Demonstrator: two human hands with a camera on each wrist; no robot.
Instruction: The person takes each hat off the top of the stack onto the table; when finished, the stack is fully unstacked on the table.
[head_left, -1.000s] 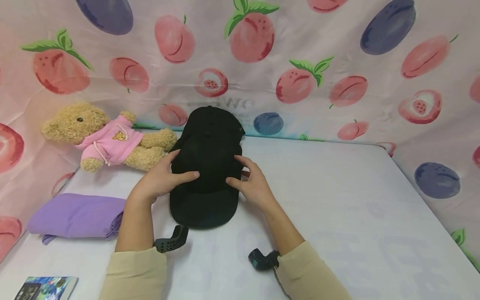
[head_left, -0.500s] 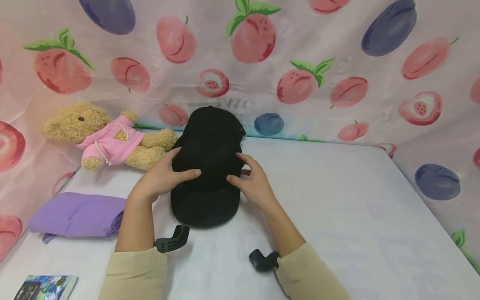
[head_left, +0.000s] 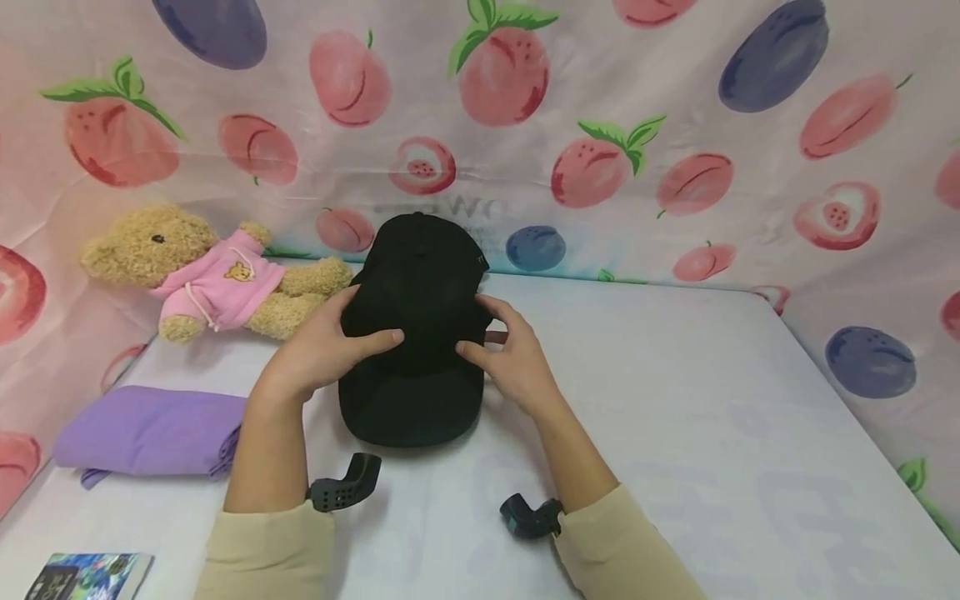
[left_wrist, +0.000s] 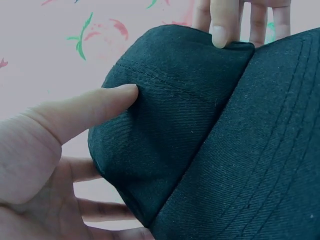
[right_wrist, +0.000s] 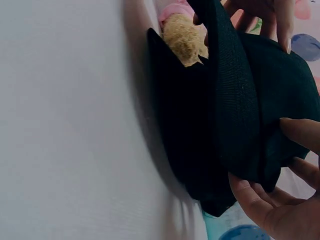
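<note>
Left hand (head_left: 318, 354): grips the left side of the black cap (head_left: 412, 333), thumb laid across the crown front, fingers curled round behind the fabric, as the left wrist view shows.
Right hand (head_left: 510, 358): grips the cap's right side, thumb on the front, fingers tucked round the side and under the edge.
Cap, place: on the white table (head_left: 675, 417), between both hands, brim pointing toward the person, crown toward the fruit-print backdrop (head_left: 600, 100).
Cap, looks: plain black twill, stitched rows on the brim, seamed crown with a top button; a reddish bit shows at its right edge by the right fingers. No logo can be made out.
Left of the cap: booklet (head_left: 86, 575) at the near table corner, cover text too small to read; folded purple cloth (head_left: 150, 433); teddy bear (head_left: 202, 275) lying just beside the cap, its pink hoodie bearing a small bear face.
Behind the cap: faint mirrored letters through the backdrop, unreadable.
</note>
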